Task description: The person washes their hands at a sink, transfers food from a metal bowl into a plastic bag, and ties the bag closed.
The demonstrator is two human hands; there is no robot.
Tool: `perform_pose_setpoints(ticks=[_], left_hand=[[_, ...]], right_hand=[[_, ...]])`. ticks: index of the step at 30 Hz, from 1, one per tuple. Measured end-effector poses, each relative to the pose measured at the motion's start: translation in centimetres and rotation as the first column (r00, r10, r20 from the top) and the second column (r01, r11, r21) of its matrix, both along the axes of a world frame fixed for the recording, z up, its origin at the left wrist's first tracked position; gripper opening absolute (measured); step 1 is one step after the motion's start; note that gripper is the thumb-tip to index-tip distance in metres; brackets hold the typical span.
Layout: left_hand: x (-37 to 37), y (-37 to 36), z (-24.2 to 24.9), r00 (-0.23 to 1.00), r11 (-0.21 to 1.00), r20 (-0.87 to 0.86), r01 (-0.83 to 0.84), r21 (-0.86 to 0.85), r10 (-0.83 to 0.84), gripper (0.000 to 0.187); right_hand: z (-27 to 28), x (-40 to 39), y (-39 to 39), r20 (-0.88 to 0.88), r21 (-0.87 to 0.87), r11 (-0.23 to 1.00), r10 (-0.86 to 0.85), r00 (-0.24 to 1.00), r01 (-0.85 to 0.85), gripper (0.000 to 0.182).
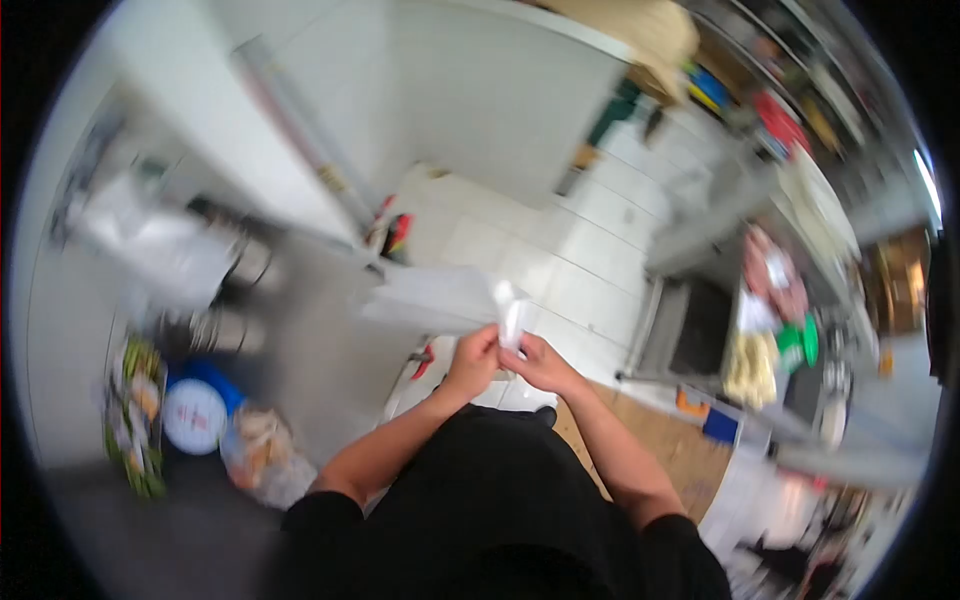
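My left hand point(475, 365) and my right hand point(540, 362) are close together in front of my body. Between them, the fingers of both pinch a thin, whitish translucent plastic bag point(440, 297). Its sheet trails off to the left over the edge of the steel table, while a bunched brighter part stands up above my fingertips. Motion blur softens the bag's outline, and I cannot make out anything inside it.
On the left, the steel table point(320, 350) bears metal containers point(215, 330), a round white lid point(195, 415), green vegetables point(135, 415) and a clear bag of food point(265, 455). At right, meat point(772, 275) and yellow food point(752, 368) lie on a counter. A person point(640, 30) stands beyond the partition.
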State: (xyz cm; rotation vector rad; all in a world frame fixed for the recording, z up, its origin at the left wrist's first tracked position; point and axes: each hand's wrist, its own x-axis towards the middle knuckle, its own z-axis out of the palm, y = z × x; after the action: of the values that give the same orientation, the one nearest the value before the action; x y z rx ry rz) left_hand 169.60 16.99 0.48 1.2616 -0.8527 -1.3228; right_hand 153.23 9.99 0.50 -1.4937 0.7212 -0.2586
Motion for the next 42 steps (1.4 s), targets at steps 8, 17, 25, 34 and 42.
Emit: perform_pose_setpoints(ticks=[8, 17, 25, 34, 42], left_hand=[[-6.6, -3.7, 0.9, 0.539, 0.815, 0.835, 0.434, -0.383, 0.106, 0.034], [-35.3, -4.2, -2.5, 0.474, 0.462, -0.078, 0.877, 0.128, -0.877, 0.04], [-52.6, -4.7, 1.2, 0.277, 0.277, 0.151, 0.961, -0.019, -0.949, 0.031], [-70.0, -12.4, 7.8, -0.001, -0.139, 0.484, 0.959, -0.249, -0.875, 0.029], [-86.6, -19.4, 46.5, 0.607, -0.533, 0.548, 0.229, -0.814, -0.576, 0.029]], right_hand=[[3.7, -20.6, 7.3, 0.146, 0.119, 0.488, -0.87, 0.471, 0.865, 0.042], [7.8, -42.0, 16.2, 0.221, 0.089, 0.234, -0.952, 0.21, 0.968, 0.031], [5.1, -55.7, 26.6, -0.125, -0.393, 0.0, -0.991, -0.054, 0.919, 0.032], [-2.6, -66.8, 35.7, -0.421, -0.662, -0.032, -0.811, -0.407, 0.749, 0.028], [-0.2, -73.7, 41.0, -0.543, -0.633, -0.274, -0.509, -0.668, 0.724, 0.027]])
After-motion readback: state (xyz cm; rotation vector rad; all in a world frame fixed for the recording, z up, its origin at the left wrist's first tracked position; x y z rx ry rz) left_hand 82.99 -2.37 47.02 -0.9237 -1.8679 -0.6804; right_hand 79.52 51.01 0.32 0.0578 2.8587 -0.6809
